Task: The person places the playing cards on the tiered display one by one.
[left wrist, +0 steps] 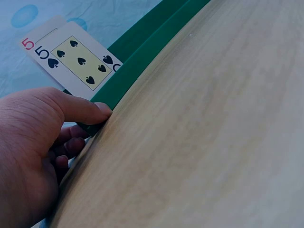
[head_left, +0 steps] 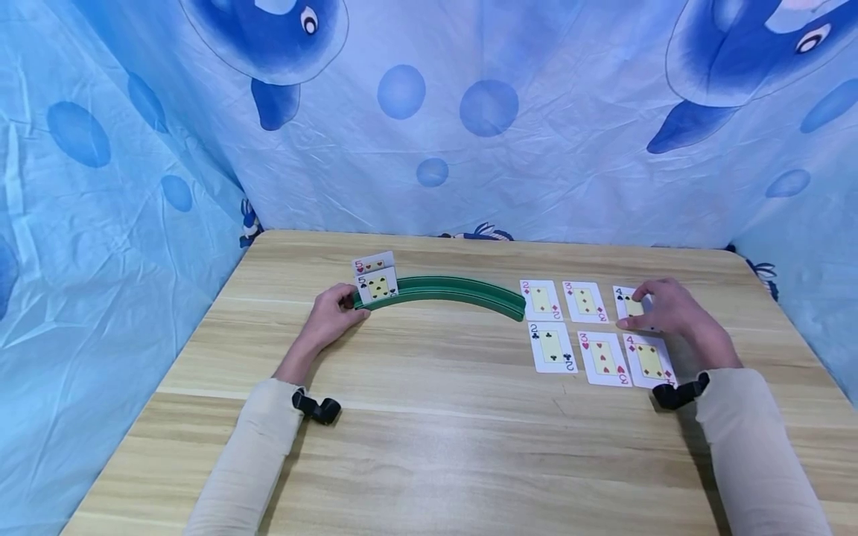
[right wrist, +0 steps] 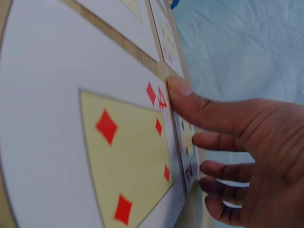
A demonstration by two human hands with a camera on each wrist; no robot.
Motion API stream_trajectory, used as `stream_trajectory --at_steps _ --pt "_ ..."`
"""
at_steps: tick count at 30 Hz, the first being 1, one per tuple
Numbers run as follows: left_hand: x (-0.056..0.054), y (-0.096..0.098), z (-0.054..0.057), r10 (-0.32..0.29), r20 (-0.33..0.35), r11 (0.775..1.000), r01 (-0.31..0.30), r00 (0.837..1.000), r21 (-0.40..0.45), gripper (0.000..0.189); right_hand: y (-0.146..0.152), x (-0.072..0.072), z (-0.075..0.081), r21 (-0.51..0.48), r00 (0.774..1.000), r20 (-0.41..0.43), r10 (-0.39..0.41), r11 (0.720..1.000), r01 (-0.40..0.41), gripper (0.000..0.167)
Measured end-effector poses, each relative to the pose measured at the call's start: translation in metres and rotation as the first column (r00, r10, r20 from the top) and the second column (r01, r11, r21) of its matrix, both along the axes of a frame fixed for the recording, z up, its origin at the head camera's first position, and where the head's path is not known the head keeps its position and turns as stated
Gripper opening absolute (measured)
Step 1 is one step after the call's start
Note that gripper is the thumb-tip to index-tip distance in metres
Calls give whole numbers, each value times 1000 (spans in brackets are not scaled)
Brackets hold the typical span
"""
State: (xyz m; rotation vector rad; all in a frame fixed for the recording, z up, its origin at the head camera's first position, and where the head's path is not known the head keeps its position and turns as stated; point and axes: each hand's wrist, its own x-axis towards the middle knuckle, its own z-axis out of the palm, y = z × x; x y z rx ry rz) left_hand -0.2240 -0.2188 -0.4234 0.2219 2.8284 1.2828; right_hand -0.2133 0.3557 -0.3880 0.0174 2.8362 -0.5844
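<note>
My left hand (head_left: pixel 333 316) pinches the left end of a curved green card holder (head_left: pixel 456 290), thumb on its near side in the left wrist view. Two cards stand in the holder's slot beside that hand: a five of spades (left wrist: pixel 81 61) in front and a five of hearts (head_left: pixel 374 262) behind. On the right, my right hand (head_left: pixel 673 309) reaches over a black four (head_left: pixel 630 305) lying flat. Its thumb and fingers are spread across that card and touch it; the card's suit is hard to tell. Closest to the right wrist camera lies a four of diamonds (right wrist: pixel 128 152).
Left of the right hand lie a two of diamonds (head_left: pixel 540 301), a three of diamonds (head_left: pixel 585 302), a two of clubs (head_left: pixel 553 347) and a three of hearts (head_left: pixel 604 359). The holder's right end meets the twos. A blue printed cloth (head_left: pixel 429 208) hangs behind the wooden table (head_left: pixel 436 447).
</note>
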Motion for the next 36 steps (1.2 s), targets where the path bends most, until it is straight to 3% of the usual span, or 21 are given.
stream_trajectory --at_steps 12,22,30,36 --pt "-2 0 -2 1 -2 1000 -1 1000 7 41 -4 -2 3 51 999 26 -24 998 22 69" --pt "-1 -1 -3 1 -2 1000 -1 1000 11 41 -2 1 0 98 995 -100 -23 995 33 114" --pt "0 -1 -1 2 1 1000 -2 1000 9 41 -3 3 1 168 985 -173 -8 985 37 110" --pt "1 -1 -1 3 5 1000 -3 1000 12 41 1 8 0 169 990 -135 -35 984 57 110"
